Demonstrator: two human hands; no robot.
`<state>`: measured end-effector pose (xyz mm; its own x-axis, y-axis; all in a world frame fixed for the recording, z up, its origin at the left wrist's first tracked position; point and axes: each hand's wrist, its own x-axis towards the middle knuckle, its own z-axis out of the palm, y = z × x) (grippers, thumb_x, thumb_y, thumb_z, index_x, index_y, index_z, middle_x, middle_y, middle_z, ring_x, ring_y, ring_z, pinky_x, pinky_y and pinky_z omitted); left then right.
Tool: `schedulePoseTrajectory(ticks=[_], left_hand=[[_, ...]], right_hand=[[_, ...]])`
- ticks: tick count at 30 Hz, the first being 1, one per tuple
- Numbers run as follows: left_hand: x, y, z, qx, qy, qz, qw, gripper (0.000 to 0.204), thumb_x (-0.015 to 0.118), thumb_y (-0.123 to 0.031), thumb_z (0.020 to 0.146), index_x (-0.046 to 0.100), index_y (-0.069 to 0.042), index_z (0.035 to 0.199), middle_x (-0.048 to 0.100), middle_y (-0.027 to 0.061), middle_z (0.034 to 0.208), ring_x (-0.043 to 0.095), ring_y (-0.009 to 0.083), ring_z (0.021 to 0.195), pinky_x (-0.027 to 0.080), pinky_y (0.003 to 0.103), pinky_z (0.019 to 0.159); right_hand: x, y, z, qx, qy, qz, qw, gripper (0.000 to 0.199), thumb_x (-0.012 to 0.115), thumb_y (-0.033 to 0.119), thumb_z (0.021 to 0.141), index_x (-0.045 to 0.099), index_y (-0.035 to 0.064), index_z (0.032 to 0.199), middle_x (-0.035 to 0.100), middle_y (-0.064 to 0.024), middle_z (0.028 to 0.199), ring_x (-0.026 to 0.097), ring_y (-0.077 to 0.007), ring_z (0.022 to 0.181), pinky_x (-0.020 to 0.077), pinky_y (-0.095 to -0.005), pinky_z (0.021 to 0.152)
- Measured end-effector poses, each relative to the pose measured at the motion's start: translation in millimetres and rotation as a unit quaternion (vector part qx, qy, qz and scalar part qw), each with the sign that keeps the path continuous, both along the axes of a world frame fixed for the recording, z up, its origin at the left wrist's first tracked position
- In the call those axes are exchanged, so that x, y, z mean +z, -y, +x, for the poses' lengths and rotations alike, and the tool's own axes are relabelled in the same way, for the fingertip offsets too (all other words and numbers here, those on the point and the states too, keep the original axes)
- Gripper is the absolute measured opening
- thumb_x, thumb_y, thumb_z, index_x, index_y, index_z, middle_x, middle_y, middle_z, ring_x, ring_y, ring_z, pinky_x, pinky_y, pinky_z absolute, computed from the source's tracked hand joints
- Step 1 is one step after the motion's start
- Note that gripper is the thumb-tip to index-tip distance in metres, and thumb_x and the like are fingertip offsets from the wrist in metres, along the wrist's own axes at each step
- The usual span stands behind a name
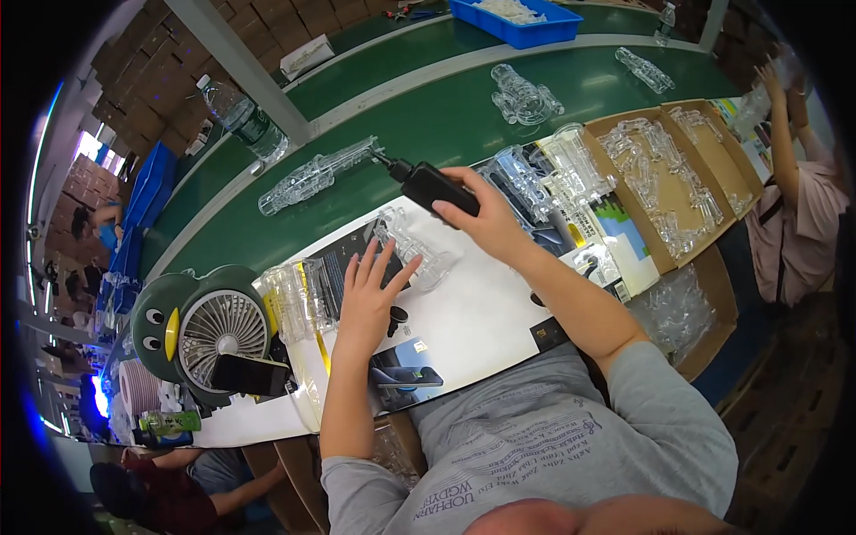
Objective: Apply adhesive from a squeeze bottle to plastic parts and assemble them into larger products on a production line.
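Note:
My right hand is wrapped round a compact black electric screwdriver. Its bit points up and left, close to the end of a long clear plastic assembly on the green tabletop; whether they touch I cannot tell. Spread fingers mark my left hand, palm down, holding nothing. Beside and partly under those fingertips lies a clear plastic part on the white printed sheet. More clear plastic pieces are lined up left of that hand.
A penguin-shaped fan with a phone stands at left. Cardboard trays of clear parts sit right, past clear pieces. A water bottle, further clear assemblies and a blue bin are farther back. Another person is at right.

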<state>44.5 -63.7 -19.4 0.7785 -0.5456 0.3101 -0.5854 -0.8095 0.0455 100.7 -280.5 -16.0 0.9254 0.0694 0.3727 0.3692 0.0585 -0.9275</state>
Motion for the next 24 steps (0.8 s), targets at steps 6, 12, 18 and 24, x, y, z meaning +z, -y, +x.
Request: schedulePoseTrajectory(ticks=[6, 12, 18, 24], left_hand=[[-11.1, 11.3, 9.1, -0.081, -0.031, -0.078, 0.993, 0.059, 0.070, -0.004, 0.058, 0.051, -0.010, 0.113, 0.045, 0.0081, 0.128, 0.038, 0.0289, 0.123, 0.026, 0.046, 0.103], [-10.4, 14.3, 12.5, -0.079, 0.036, -0.015, 0.996, 0.051, 0.070, -0.008, 0.061, 0.052, -0.012, 0.109, 0.051, 0.0106, 0.111, 0.047, 0.0284, 0.109, 0.034, 0.043, 0.097], [-14.0, 22.3, 15.1, -0.031, -0.104, -0.540, 0.835, 0.052, 0.065, 0.004, 0.063, 0.039, -0.005, 0.108, 0.051, 0.0166, 0.118, 0.049, 0.0273, 0.112, 0.038, 0.038, 0.095], [-12.9, 19.3, 17.3, 0.007, -0.190, -0.675, 0.712, 0.046, 0.060, 0.004, 0.071, 0.039, -0.004, 0.112, 0.054, 0.0110, 0.103, 0.052, 0.0182, 0.101, 0.041, 0.029, 0.087]], right_hand=[[18.1, 22.3, -3.3, -0.097, 0.029, -0.013, 0.995, 0.036, 0.071, 0.010, 0.074, 0.052, 0.0017, 0.104, 0.060, -0.0063, 0.091, 0.057, -0.0088, 0.080, 0.0469, -0.0216, 0.068], [23.5, 34.3, -4.2, -0.107, 0.020, 0.081, 0.991, 0.030, 0.071, 0.007, 0.074, 0.059, -0.0013, 0.100, 0.060, -0.0043, 0.090, 0.057, -0.0095, 0.083, 0.0469, -0.0222, 0.074], [25.5, 28.4, -5.6, -0.117, 0.070, 0.116, 0.984, 0.021, 0.066, 0.009, 0.077, 0.057, -0.0001, 0.093, 0.059, -0.0040, 0.089, 0.055, -0.0088, 0.080, 0.0441, -0.0221, 0.074], [28.0, 23.7, -10.6, -0.072, 0.078, 0.132, 0.986, 0.025, 0.057, 0.011, 0.081, 0.047, -0.0006, 0.101, 0.065, -0.0144, 0.087, 0.060, -0.0121, 0.073, 0.0484, -0.0233, 0.069]])
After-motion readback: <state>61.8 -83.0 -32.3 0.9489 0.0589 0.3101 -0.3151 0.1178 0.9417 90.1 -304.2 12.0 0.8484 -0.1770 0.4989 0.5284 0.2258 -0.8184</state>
